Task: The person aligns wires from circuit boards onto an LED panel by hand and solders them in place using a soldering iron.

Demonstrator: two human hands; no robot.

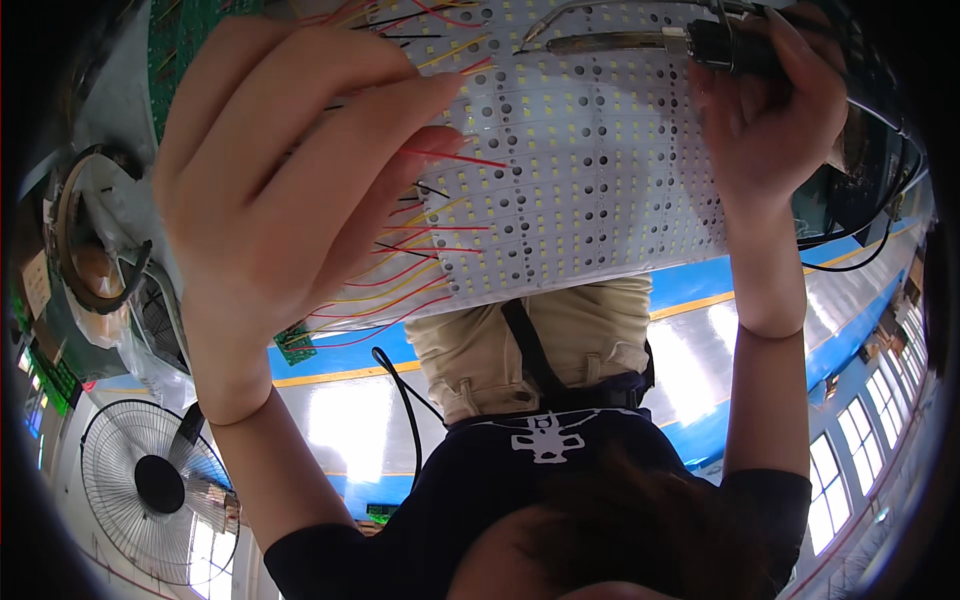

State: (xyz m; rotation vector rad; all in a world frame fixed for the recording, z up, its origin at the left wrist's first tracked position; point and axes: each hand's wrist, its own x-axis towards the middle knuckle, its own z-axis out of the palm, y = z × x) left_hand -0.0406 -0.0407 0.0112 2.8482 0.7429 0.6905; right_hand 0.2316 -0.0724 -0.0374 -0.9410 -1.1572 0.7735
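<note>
My left hand (280, 170) is over the left part of a white LED board panel (560, 190), its fingers curled together round a thin red wire (465, 158). The bared end of that wire points right, across the panel. My right hand (775, 130) grips a soldering iron (610, 43) by its black handle, at the panel's upper right. A thin curved metal tube (570, 12) runs along the iron toward its tip. Tip and tube end are just above the panel, right of my left fingers. Red, yellow and black wires (420, 265) fan out along the panel's left edge.
Green circuit boards (175, 50) lie at the upper left; a small green piece (295, 345) hangs near the panel's lower left corner. A ring-shaped spool (75, 230) stands farther left. Black cables (885, 215) loop at the right. A fan (160, 485) stands lower left.
</note>
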